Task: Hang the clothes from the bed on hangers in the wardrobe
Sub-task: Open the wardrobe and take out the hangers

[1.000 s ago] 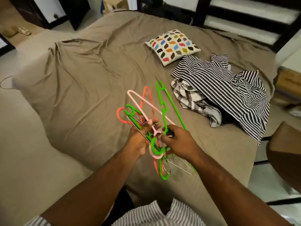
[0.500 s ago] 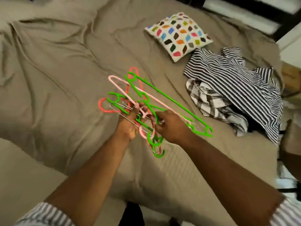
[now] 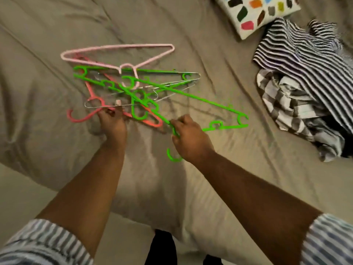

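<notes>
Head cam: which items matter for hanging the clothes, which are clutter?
Job:
- tangled hangers
- green hanger in right hand
- left hand on the tangle
- striped shirt
- checked garment

Lying about:
- patterned cushion
- bed sheet

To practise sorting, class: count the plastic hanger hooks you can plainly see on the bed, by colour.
Green hooks: 3
Pale pink hooks: 1
Coral hooks: 1
Total: 5
The wire hangers are too tangled to count their hooks.
</notes>
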